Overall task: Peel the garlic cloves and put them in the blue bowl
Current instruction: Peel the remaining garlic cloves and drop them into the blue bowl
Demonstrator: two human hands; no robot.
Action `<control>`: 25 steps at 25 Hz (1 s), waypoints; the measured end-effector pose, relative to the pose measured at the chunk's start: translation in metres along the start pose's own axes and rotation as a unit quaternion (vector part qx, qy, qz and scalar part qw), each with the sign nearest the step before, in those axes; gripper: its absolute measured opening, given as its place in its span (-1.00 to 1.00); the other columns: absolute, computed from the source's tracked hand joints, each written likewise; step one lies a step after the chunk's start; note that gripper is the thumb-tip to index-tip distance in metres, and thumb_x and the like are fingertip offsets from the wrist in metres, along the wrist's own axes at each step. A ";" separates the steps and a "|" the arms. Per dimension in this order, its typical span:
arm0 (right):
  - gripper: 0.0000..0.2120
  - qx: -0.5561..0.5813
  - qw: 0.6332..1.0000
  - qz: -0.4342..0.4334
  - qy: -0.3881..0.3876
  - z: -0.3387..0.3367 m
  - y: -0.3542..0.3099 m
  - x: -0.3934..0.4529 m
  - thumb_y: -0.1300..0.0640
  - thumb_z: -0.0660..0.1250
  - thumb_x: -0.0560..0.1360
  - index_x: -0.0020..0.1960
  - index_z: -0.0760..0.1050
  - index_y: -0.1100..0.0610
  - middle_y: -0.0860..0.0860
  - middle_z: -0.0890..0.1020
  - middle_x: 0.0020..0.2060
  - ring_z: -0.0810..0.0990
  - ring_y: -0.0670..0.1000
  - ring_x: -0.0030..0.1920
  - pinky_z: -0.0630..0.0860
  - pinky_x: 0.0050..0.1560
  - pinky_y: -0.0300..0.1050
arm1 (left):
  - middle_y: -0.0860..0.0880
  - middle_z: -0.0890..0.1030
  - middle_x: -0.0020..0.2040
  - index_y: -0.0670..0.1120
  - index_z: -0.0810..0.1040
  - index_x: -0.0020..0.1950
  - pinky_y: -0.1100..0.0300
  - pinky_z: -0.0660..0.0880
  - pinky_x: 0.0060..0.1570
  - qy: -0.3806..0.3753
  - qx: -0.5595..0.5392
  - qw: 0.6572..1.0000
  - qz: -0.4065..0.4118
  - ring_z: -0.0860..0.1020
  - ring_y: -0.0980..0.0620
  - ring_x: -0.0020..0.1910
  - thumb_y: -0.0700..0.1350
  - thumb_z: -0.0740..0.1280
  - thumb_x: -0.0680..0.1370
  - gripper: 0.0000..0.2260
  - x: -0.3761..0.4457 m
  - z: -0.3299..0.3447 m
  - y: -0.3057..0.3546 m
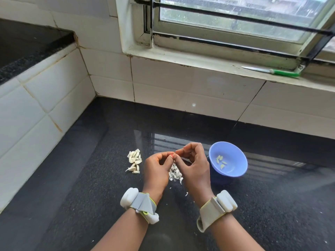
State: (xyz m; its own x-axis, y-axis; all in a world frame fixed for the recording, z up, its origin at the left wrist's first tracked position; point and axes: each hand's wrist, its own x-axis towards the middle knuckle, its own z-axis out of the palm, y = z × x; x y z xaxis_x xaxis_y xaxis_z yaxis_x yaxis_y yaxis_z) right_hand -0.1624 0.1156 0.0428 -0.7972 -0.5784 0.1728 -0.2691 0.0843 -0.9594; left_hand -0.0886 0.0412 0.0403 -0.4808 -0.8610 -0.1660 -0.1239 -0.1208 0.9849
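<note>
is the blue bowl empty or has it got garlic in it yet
Not empty: a few peeled cloves lie at the bottom of the blue bowl.

The bowl (233,171) is showing light blue, the cloves (134,160) are looking off-white, the counter (90,187) is appearing black with fine grey speckles, and the knife handle (285,73) is showing bright green.

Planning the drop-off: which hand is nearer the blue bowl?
Right. The right hand is just beside the bowl's left rim; the left hand is farther left, beyond the right.
</note>
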 end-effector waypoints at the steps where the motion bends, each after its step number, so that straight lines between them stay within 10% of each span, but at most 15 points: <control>1: -0.71 0.018 0.999 0.033 0.001 0.000 0.000 0.002 0.26 0.51 0.40 -0.06 0.46 0.00 -0.03 0.68 -0.19 0.68 -0.08 -0.12 0.63 -0.02 -0.13 | 0.04 0.68 -0.23 -0.04 0.65 -0.12 0.33 0.53 -0.17 0.003 0.050 0.998 0.043 0.61 0.18 -0.22 -0.22 0.38 0.51 -0.90 0.000 -0.002 -0.001; 5: -0.85 0.030 0.994 0.102 -0.032 -0.007 0.003 0.012 0.23 0.50 0.43 -0.08 0.64 0.00 0.00 0.73 -0.20 0.71 0.01 -0.12 0.65 0.01 0.08 | 0.09 0.66 -0.24 -0.03 0.66 -0.10 0.46 0.45 -0.25 -0.002 0.114 0.989 0.096 0.58 0.26 -0.23 -0.18 0.39 0.50 -0.92 -0.001 -0.003 -0.001; 25: -0.95 0.178 0.965 0.189 -0.037 -0.012 -0.007 0.016 0.37 0.40 0.47 -0.12 0.62 0.27 0.08 0.69 -0.34 0.68 -0.04 -0.29 0.60 -0.25 -0.25 | 0.04 0.63 -0.23 -0.07 0.66 -0.11 0.11 0.48 -0.24 -0.023 0.251 0.922 0.293 0.57 0.07 -0.25 -0.04 0.31 0.47 -0.83 0.008 -0.008 -0.007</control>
State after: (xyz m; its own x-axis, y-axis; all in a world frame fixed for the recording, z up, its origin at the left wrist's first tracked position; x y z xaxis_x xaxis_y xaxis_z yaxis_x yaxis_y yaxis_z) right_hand -0.1795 0.1159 0.0551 -0.7572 -0.6188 -0.2091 0.2468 0.0253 -0.9687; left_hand -0.0847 0.0310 0.0323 -0.6281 -0.6824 0.3739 -0.2116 0.6122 0.7619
